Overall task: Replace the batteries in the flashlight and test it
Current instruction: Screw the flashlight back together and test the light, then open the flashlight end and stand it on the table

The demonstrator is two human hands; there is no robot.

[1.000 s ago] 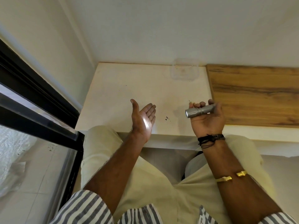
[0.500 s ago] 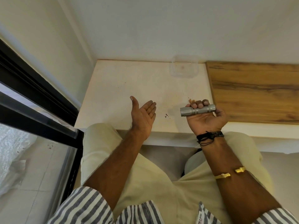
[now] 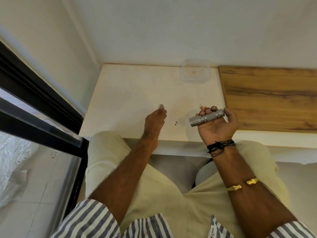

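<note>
A pale cream tabletop (image 3: 130,100) fills the middle of the view, pushed into the corner of white walls, and both hands hover over its near edge. To the right of the right hand's fingertips the surface changes to a wood-grain panel (image 3: 267,97), whose near left corner lies just beside the thumb. Beyond the right hand's fingers, against the back wall, stands a clear plastic container (image 3: 195,71), well apart from either hand. Left of the left hand, past the table's edge, runs a black window frame (image 3: 34,107).

The right hand (image 3: 217,127) is turned palm up, a black thread band (image 3: 220,146) at its wrist and a gold cuff (image 3: 241,185) further down the forearm. Its fingers curl over the far side of a silver flashlight (image 3: 206,117), fingertips showing above the barrel, while the thumb presses at the tail end on the right. The flashlight lies across the fingers and upper palm, slightly tilted, its wider head poking out past the little-finger side toward the left hand. The lens shows no glow.

The left hand (image 3: 155,121) is motion-blurred, back turned to the camera, empty, with its fingers loosely extended; how far they are spread cannot be told. Between the two hands, tiny dark specks (image 3: 176,123) dot the tabletop, nearer the flashlight's head
</note>
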